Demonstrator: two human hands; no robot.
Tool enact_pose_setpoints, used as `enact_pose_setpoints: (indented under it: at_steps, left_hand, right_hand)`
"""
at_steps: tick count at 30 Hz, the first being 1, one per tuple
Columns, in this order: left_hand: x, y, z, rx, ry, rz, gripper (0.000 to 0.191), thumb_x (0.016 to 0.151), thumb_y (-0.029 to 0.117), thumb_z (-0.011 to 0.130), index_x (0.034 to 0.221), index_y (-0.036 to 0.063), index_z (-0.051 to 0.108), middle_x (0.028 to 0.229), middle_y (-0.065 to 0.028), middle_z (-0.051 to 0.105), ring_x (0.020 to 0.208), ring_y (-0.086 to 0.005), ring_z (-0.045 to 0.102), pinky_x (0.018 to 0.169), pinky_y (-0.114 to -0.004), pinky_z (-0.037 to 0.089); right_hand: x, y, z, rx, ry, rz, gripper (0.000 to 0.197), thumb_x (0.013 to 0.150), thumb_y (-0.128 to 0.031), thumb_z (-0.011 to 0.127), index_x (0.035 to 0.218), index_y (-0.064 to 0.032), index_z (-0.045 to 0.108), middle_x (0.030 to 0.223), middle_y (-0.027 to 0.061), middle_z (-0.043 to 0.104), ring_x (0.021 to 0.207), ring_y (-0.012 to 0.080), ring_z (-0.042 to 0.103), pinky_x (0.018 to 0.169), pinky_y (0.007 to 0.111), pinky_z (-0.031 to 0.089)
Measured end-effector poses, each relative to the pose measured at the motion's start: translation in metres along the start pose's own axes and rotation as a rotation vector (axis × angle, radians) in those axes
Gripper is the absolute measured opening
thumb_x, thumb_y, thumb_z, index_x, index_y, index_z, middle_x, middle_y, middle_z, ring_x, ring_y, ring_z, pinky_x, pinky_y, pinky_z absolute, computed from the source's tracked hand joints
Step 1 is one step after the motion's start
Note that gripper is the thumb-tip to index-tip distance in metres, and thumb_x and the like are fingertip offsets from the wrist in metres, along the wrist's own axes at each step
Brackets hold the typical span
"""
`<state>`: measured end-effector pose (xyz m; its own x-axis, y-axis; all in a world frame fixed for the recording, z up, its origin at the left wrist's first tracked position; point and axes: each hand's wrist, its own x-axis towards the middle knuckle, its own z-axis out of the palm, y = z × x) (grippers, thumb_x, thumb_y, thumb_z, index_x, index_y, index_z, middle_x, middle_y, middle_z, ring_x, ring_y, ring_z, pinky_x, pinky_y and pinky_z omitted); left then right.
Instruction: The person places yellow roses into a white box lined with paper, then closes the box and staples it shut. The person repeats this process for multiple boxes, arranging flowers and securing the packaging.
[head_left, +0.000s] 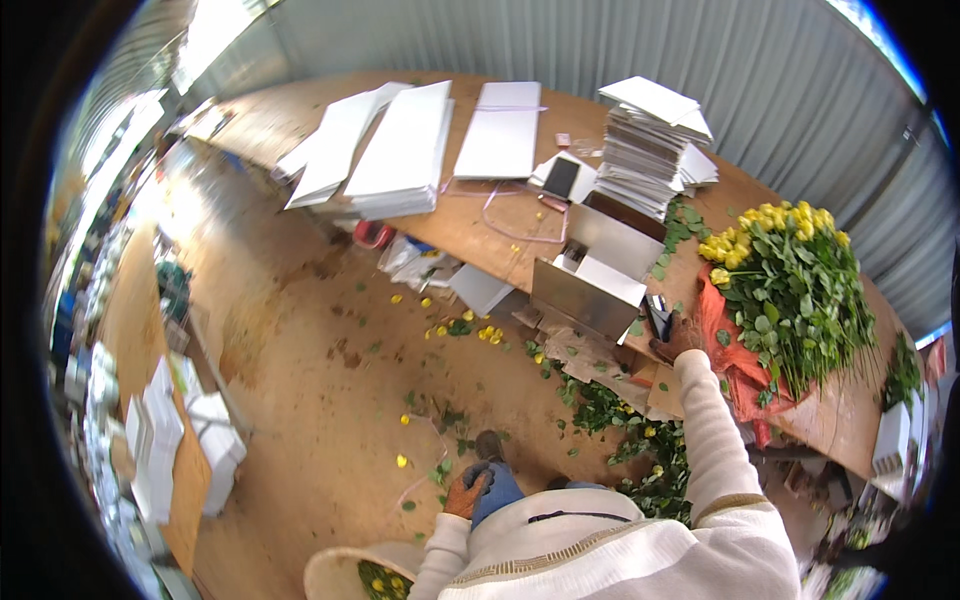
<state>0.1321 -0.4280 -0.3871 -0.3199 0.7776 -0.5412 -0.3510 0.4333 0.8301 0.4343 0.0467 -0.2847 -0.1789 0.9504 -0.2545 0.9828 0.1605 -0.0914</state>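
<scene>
My right hand (681, 336), in a brown and dark work glove, is at the near edge of the wooden table. Its fingers meet the lower end of a dark, narrow object (658, 318), too small to identify; whether they grip it is unclear. Just left of it stands a metal box-like stand (589, 300) holding a white piece of board (600, 279). To the right, yellow roses (795, 221) with leafy stems lie piled on a red cloth (724, 337). My left hand (468, 489), gloved too, rests with curled fingers by my blue-clad leg.
White cardboard sheets (401, 154) and a tall cardboard stack (641, 154) sit along the table (465, 221), near a black phone (561, 177). Cut leaves (652, 457) and yellow blooms litter the floor. A bin (337, 562) of trimmings stands at the bottom. Corrugated wall (525, 45) lies behind.
</scene>
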Motion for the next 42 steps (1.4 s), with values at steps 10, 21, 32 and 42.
enact_pose_setpoints:
  at_steps: [10, 21, 32, 42]
  left_hand:
    - [0.108, 0.245, -0.015, 0.064, -0.533, 0.338, 0.065, 0.101, 0.034, 0.065, 0.151, 0.0004, 0.039, 0.143, -0.0191, 0.055, 0.128, -0.0298, 0.057, 0.109, -0.045, 0.045]
    - [0.223, 0.356, 0.088, -0.665, -0.749, 0.263, 0.074, 0.094, 0.047, 0.06, 0.152, 0.0098, 0.035, 0.128, -0.0203, 0.061, 0.116, -0.0381, 0.061, 0.101, -0.054, 0.051]
    - [0.443, 0.347, 0.041, 0.446, -0.252, 0.478, 0.083, 0.093, 0.022, 0.074, 0.159, 0.0049, 0.026, 0.14, -0.0194, 0.052, 0.116, -0.0343, 0.061, 0.095, -0.041, 0.053]
    - [0.478, 0.381, 0.099, 1.532, -0.355, 0.78, 0.11, 0.068, 0.05, 0.086, 0.157, 0.0118, 0.034, 0.126, -0.0313, 0.052, 0.114, -0.0457, 0.056, 0.1, -0.051, 0.047]
  right_hand:
    - [-0.128, -0.09, -0.096, 1.627, 0.144, -0.217, 0.064, 0.089, -0.022, 0.068, 0.144, -0.0004, 0.045, 0.104, 0.0079, 0.062, 0.079, 0.0175, 0.065, 0.065, 0.03, 0.056]
    - [-0.03, -0.211, -0.215, 0.704, 0.575, -0.876, 0.057, 0.084, -0.023, 0.078, 0.136, -0.0099, 0.058, 0.115, 0.0189, 0.067, 0.099, 0.0399, 0.069, 0.085, 0.048, 0.057]
    - [0.186, -0.169, -0.297, -0.074, 0.802, -0.238, 0.04, 0.096, -0.034, 0.06, 0.131, -0.0155, 0.063, 0.132, 0.0129, 0.063, 0.128, 0.0336, 0.056, 0.113, 0.053, 0.035]
    - [0.138, -0.164, -0.324, 0.157, 1.629, -0.23, 0.028, 0.088, -0.009, 0.072, 0.115, -0.0071, 0.064, 0.107, 0.0095, 0.073, 0.102, 0.0284, 0.072, 0.097, 0.046, 0.054]
